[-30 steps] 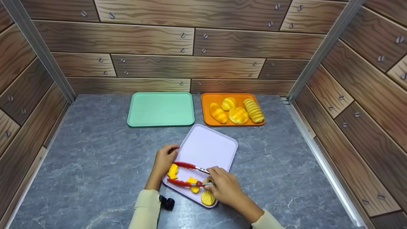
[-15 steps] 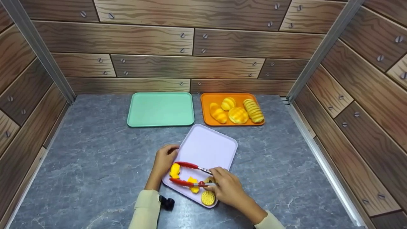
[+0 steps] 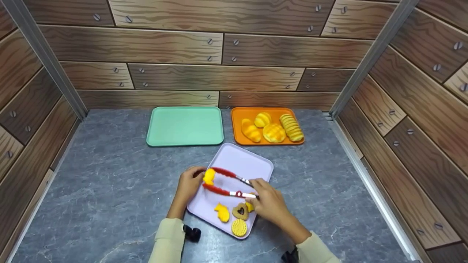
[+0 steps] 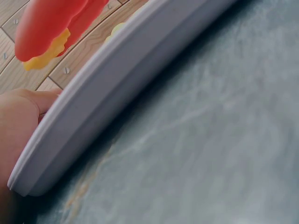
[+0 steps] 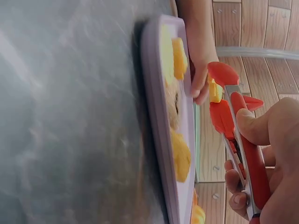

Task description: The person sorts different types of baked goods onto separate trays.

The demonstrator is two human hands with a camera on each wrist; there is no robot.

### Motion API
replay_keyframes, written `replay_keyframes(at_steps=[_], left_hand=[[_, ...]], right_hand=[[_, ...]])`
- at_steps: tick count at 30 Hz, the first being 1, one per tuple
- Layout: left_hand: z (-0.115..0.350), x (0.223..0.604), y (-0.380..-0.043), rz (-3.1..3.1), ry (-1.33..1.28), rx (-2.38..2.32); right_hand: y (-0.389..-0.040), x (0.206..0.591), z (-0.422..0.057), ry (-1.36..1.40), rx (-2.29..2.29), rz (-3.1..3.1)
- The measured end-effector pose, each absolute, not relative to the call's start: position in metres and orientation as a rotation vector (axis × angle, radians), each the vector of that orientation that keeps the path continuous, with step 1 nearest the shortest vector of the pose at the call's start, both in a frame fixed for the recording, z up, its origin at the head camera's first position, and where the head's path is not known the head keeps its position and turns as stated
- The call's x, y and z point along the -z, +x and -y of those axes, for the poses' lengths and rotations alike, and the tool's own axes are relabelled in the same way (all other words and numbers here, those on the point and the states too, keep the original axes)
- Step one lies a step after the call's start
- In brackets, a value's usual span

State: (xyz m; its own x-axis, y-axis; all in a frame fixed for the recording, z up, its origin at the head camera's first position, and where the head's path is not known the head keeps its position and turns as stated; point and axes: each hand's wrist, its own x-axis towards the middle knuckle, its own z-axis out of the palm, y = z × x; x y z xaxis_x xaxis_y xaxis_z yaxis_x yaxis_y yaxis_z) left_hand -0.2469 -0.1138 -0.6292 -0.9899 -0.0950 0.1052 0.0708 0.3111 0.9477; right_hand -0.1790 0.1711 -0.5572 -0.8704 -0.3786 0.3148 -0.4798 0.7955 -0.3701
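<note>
My right hand (image 3: 268, 202) grips a pair of red-tipped metal tongs (image 3: 228, 193), also plain in the right wrist view. Pinched between the tong tips is a yellow biscuit (image 3: 209, 177), raised over the lilac tray (image 3: 241, 160). At the tray's left edge, my left hand (image 3: 188, 186) holds the rim. Near the tray's front corner lie a fish-shaped yellow biscuit (image 3: 222, 213), a heart biscuit with a dark centre (image 3: 240, 211) and a round yellow biscuit (image 3: 239, 228). Another yellow biscuit (image 5: 181, 156) is partly hidden by my right hand in the head view.
Behind the lilac tray are a bare green tray (image 3: 184, 126) and an orange tray (image 3: 237, 140). The orange one carries several bread rolls (image 3: 274, 132). Wood-patterned walls (image 3: 175, 47) enclose the grey tabletop (image 3: 109, 190) at the back and sides.
The tongs have closed on the yellow biscuit and lifted it off the tray, moving up and slightly right. The heart biscuit has come into view. My left hand has stayed put.
</note>
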Motion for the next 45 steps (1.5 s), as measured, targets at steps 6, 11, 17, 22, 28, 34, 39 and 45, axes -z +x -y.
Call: replay_keyframes(at_steps=[6, 11, 17, 22, 28, 34, 39, 45], left_hand=[[0.113, 0.63, -0.248, 2.424, 0.029, 1.771], [0.113, 0.631, -0.248, 2.43, 0.038, 1.772], [0.114, 0.632, -0.249, 2.427, 0.04, 1.772], [0.115, 0.63, -0.249, 2.427, 0.033, 1.766], [0.114, 0.629, -0.247, 2.438, 0.027, 1.754], [0.113, 0.63, -0.247, 2.43, 0.014, 1.751], [0.113, 0.63, -0.247, 2.429, 0.015, 1.754], [0.114, 0.63, -0.247, 2.421, 0.018, 1.76]], right_hand=[[-0.204, 0.555, -0.17, 0.563, -0.735, 2.766], [-0.228, 0.555, -0.167, 0.492, -0.706, 2.765], [-0.254, 0.553, -0.157, 0.396, -0.681, 2.802], [-0.274, 0.552, -0.147, 0.358, -0.673, 2.828], [-0.302, 0.556, -0.138, 0.291, -0.672, 2.879], [-0.324, 0.564, -0.131, 0.254, -0.698, 2.912], [-0.334, 0.571, -0.125, 0.216, -0.724, 2.914], [-0.34, 0.578, -0.118, 0.202, -0.732, 2.911]])
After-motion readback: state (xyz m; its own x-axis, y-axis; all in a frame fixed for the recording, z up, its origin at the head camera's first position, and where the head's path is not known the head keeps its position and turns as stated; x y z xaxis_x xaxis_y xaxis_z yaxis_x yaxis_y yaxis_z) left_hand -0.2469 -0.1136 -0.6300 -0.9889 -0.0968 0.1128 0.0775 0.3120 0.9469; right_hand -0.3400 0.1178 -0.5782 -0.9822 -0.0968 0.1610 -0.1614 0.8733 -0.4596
